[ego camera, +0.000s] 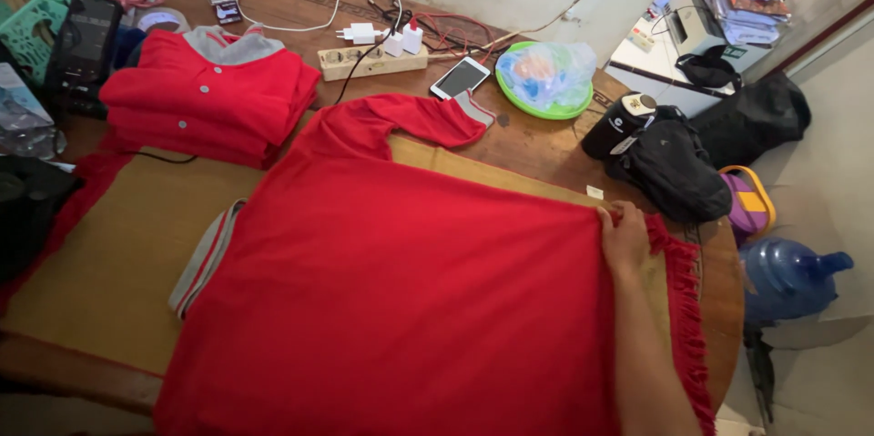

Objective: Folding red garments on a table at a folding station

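A large red shirt lies spread flat on a tan mat over a wooden table. One sleeve with a grey cuff stretches up and right. A grey striped collar shows at the shirt's left edge. My right hand rests at the shirt's far right edge and pinches the fabric there, next to a red fringe. My left hand is out of sight.
A stack of folded red shirts sits at the back left. Behind the shirt are a power strip with chargers, a phone and a green plate with a plastic bag. A black bag and blue water jug stand right.
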